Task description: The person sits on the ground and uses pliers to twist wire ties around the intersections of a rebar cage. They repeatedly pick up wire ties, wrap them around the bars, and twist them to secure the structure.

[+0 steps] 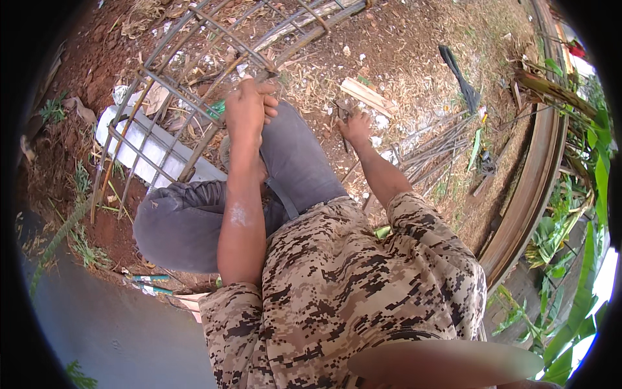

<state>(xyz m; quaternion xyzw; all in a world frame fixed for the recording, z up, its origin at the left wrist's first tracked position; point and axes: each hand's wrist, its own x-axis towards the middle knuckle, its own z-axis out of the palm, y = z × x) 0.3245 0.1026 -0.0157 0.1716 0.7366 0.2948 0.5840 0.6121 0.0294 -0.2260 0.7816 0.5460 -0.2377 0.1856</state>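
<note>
My left hand [248, 111] is beside the corner of a rebar cage [170, 84], above my bent knee. Its fingers are curled, and whatever is in them is too small to make out. The cage is made of long rusty bars crossed by thin square ties, and it leans across the upper left. Out to the right, my right hand [355, 128] is low over the soil, its fingers around a dark metal tool [345, 144] that looks like pincers. The hand partly covers this tool.
A pale board [152, 146] lies beneath the cage. Near my right hand are a split wood piece [368, 96], a bundle of thin rods [437, 148] and a dark strip of cloth [461, 81]. A long brown beam [532, 188] curves along the right, with plants beyond.
</note>
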